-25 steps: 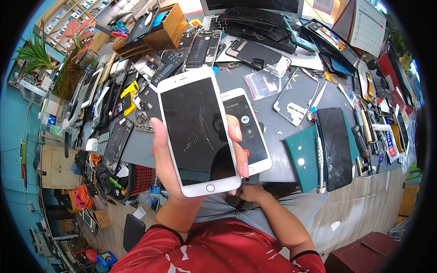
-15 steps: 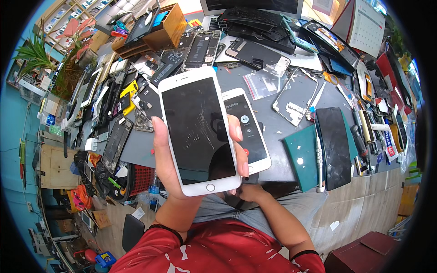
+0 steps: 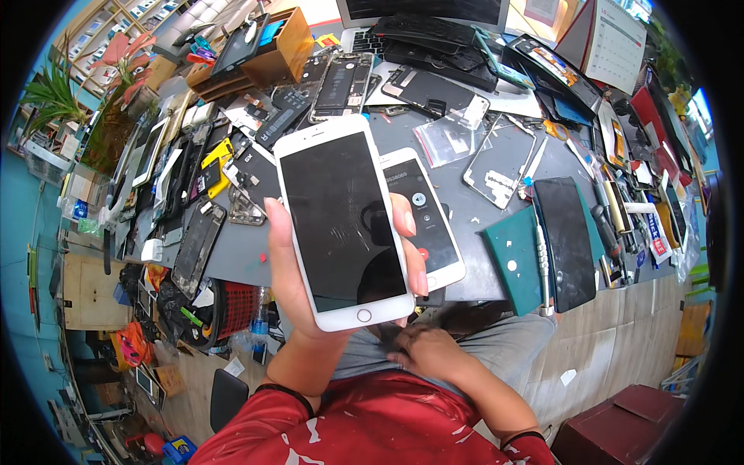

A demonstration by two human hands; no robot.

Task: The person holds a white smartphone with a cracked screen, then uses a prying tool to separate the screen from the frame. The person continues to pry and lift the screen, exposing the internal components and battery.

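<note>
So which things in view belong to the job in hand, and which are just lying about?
Seemingly in use:
- white smartphone in the left hand
- second white smartphone behind it, screen lit

Seemingly lying about:
- silver screwdriver
- clear zip bag
- desk calendar
- laptop

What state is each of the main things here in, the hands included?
Left hand: fingers closed around the front white phone.
Front white phone: screen dark, pale scratch-like marks on it.
Right hand: over the lap, nothing seen in it.
Rear white phone: screen lit, partly hidden by the front one.
Laptop: open, screen dark, keyboard partly covered.
Opened phone: battery exposed.
Calendar: standing.
Silver screwdriver: lying down, unheld.
</note>
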